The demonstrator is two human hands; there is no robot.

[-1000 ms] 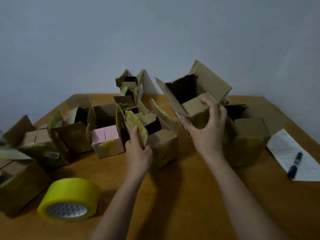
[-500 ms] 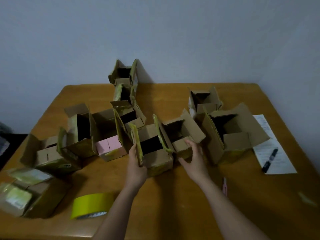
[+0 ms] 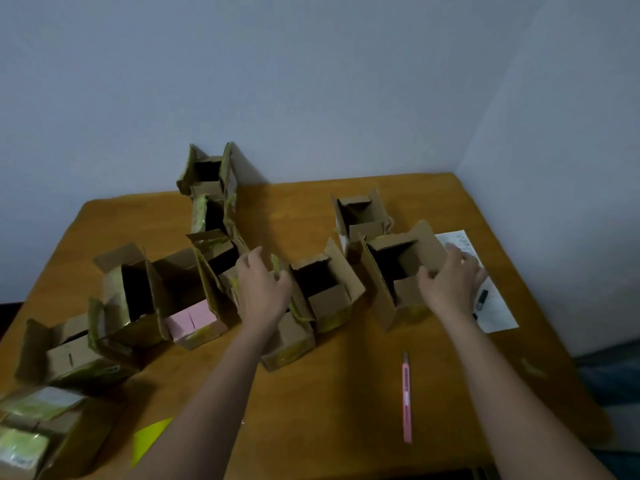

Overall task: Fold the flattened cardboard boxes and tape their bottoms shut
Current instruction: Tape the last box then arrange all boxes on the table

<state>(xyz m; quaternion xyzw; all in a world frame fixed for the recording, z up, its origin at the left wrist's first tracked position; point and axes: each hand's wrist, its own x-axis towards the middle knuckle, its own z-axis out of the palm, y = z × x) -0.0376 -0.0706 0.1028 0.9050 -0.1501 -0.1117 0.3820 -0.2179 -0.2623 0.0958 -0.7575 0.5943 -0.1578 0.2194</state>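
Note:
Several small open-topped cardboard boxes with yellow-taped bottoms stand on the wooden table point(image 3: 346, 410). My left hand point(image 3: 263, 292) lies over the top of a taped box point(image 3: 291, 344) in the middle. Its thumb and fingers are curled round a yellow-edged flap. My right hand point(image 3: 450, 282) grips the right wall of a larger open box point(image 3: 398, 306), thumb inside and fingers outside. Between the two stands another open box point(image 3: 329, 299), touched by neither hand. The yellow tape roll point(image 3: 152, 438) lies at the near left, mostly hidden by my left arm.
A pink utility knife point(image 3: 407, 400) lies on the table between my arms. A white sheet of paper point(image 3: 498, 313) with a black marker point(image 3: 481, 299) lies by the right edge. More boxes crowd the left side and the back. Grey walls close off the back and right.
My right hand set the small box down in the middle, let go, and moved right to the larger box. My left hand shifted onto the top of its box. The view pulled back.

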